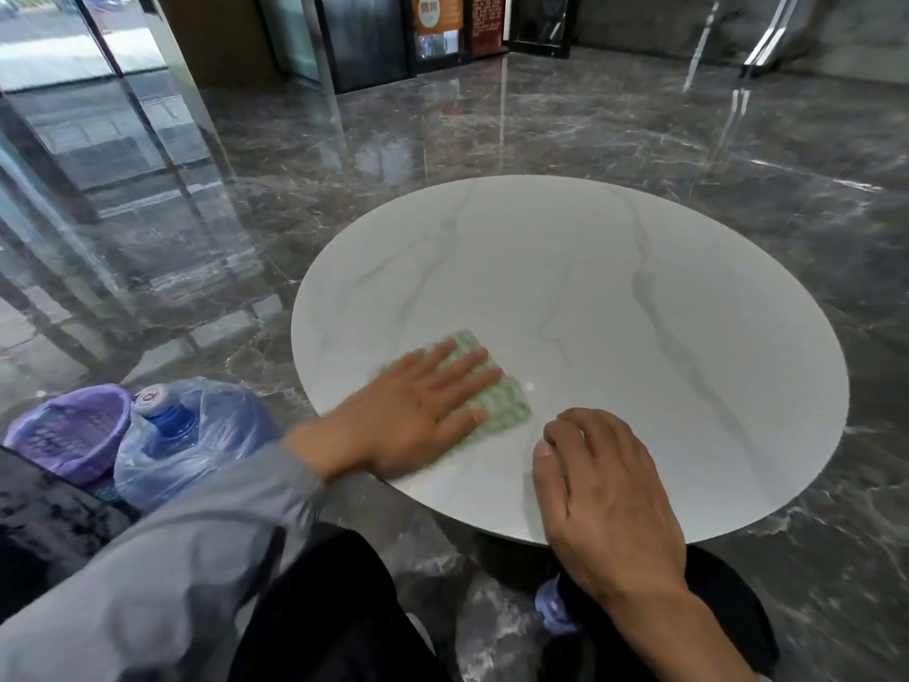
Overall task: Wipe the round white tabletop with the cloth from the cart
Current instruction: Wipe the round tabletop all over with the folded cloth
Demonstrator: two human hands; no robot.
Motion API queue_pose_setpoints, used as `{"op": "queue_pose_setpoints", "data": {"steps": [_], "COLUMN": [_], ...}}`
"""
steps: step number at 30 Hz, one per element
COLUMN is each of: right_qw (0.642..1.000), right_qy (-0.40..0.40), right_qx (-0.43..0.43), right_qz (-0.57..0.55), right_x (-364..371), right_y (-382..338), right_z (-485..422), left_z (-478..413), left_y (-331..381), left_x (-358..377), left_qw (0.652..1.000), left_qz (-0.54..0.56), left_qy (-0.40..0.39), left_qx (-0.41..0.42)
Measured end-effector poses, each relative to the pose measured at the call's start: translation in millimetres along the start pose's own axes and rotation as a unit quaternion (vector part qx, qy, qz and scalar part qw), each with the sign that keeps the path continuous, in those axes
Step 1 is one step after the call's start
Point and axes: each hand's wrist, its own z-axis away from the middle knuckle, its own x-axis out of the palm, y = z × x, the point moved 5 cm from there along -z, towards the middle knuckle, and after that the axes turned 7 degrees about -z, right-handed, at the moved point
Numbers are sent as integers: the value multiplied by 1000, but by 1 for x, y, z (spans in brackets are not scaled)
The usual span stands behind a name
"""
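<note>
The round white tabletop (615,297) with faint grey veins fills the middle of the head view. A green and white checked cloth (506,411) lies flat on its near left part. My left hand (418,411) presses on the cloth with straight, spread fingers and covers most of it. My right hand (605,494) rests on the table's near edge just right of the cloth, fingers curled with the tips on the surface, holding nothing.
A purple basket (69,430) and a large water bottle wrapped in clear plastic (187,435) stand on the dark marble floor left of the table. Glass partitions run along the left. My dark trousers and a grey sleeve fill the bottom.
</note>
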Motion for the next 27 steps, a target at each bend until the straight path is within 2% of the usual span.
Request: {"op": "queue_pose_setpoints", "data": {"steps": [4,7,12,17,20,24,27], "right_qw": [1000,1000,999,997,997,998,999], "right_qy": [12,13,37,60,64,49,35], "right_qx": [-4,-3,5,-1,-9,-11,-11], "right_qz": [-5,-6,-18,-42,-43,-22,-6], "right_x": [-1,0,-3,-6,-7,-7,-5], "right_y": [0,1,1,-1,-1,-3,-1], "right_z": [0,0,2,3,4,3,3], "left_z": [-69,-94,-79,-3,37,37,5], "left_y": [-80,-91,-42,53,80,67,26], "left_x": [-13,-17,-16,-3,2,-1,-4], "left_qw": [993,990,997,997,991,991,998], "left_qz": [9,7,-7,-37,-48,-26,-5], "left_qy": [-28,-30,-20,19,41,26,1], "left_qx": [-112,-136,-68,68,120,127,67]}}
